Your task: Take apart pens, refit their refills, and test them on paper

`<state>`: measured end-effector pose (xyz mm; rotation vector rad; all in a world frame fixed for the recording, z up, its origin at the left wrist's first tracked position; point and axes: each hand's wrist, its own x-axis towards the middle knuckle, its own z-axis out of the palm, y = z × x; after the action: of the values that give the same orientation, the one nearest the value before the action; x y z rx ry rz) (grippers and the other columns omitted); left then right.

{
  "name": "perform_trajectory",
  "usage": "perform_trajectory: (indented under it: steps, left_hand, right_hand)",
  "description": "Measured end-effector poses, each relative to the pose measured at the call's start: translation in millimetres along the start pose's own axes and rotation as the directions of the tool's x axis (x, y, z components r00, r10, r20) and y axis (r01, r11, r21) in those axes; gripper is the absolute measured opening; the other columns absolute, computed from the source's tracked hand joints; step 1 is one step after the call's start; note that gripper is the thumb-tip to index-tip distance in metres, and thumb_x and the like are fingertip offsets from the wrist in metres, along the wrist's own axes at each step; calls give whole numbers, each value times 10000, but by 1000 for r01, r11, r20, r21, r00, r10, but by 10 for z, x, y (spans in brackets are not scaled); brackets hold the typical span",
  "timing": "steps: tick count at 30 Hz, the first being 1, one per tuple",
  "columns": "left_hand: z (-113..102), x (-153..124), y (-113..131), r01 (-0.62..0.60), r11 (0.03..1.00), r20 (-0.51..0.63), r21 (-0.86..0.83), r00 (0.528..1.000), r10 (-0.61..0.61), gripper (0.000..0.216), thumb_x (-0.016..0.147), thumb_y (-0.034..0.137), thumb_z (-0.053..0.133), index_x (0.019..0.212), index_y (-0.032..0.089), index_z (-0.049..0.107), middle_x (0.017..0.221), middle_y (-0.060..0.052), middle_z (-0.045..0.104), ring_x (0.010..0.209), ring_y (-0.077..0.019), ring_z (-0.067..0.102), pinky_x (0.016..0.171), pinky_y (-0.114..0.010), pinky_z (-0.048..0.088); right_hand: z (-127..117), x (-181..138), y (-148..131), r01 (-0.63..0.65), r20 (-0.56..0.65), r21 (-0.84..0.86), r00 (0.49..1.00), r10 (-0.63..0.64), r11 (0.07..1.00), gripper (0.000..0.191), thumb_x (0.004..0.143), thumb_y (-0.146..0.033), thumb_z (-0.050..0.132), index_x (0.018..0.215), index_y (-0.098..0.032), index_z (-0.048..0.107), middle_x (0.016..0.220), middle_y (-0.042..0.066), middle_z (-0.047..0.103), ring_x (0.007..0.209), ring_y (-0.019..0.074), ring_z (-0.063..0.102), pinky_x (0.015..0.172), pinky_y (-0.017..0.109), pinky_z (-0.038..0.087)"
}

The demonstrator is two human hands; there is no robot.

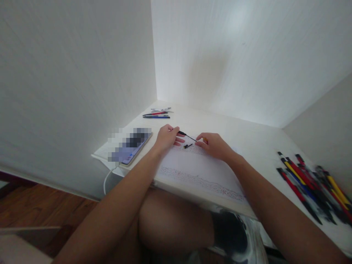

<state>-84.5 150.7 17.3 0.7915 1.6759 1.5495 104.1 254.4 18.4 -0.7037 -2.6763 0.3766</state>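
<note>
My left hand (168, 137) is closed, thumb and forefinger pinching a black pen part (182, 132), its other fingers loosely stretched. From that part a thin dark pen refill (191, 138) slants down to the right. My right hand (211, 144) pinches at the refill's far end, and a small yellow piece (205, 139) shows among its fingers; whether it belongs to the pen I cannot tell. Between the hands, a short black pen piece (188, 146) with a thin stem lies on a white paper sheet (189, 161) covered in bands of small marks.
A phone (134, 148) with a white cable (106, 181) lies left, by the side wall. Several pens (157, 117) lie at the back left. A blurred pile of red, yellow, blue and black pens (308, 183) is at the right. White panels (192, 55) enclose the desk.
</note>
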Motion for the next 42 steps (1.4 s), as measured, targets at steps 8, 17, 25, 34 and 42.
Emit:
perform_trajectory:
  steps: [8,17,25,34,42]
  left_hand:
    - [-5,40,-29,-46,998,-16,-50,999,46,147,943,270,570,872,199,463,809,-68,731,594,-178,694,482,-247,468]
    - [-103,142,-178,-342,770,-41,538,903,429,109,829,276,693,789,185,648,793,-61,705,729,-182,637,693,-314,475]
    - [-102,118,-229,-418,520,134,745,858,497,85,865,258,651,838,211,717,912,-55,741,851,-230,636,852,-404,462]
    - [15,44,-193,-652,465,373,599,741,558,147,929,291,612,899,212,732,929,-29,734,878,-192,637,841,-353,470]
    - [-70,107,-184,-497,599,137,628,828,543,153,937,249,568,817,191,643,860,-52,700,812,-188,613,784,-333,456]
  right_hand:
    - [-117,-12,17,60,-1,-149,998,-60,987,177,982,-240,585,858,-184,699,872,68,670,798,206,598,730,311,422]
    - [-207,-17,180,27,34,-167,999,-22,986,167,964,-253,618,854,-192,728,863,54,710,768,212,614,716,324,416]
    - [-201,-16,167,61,30,-158,998,-56,986,159,963,-244,622,875,-190,743,878,55,718,787,214,626,730,330,430]
    - [-186,-32,113,95,-2,-115,995,-96,989,125,954,-246,652,886,-193,743,873,45,708,785,200,626,712,309,432]
    - [-196,-26,310,2,-54,-150,999,-10,989,211,972,-267,555,861,-178,711,890,79,695,819,227,614,759,339,436]
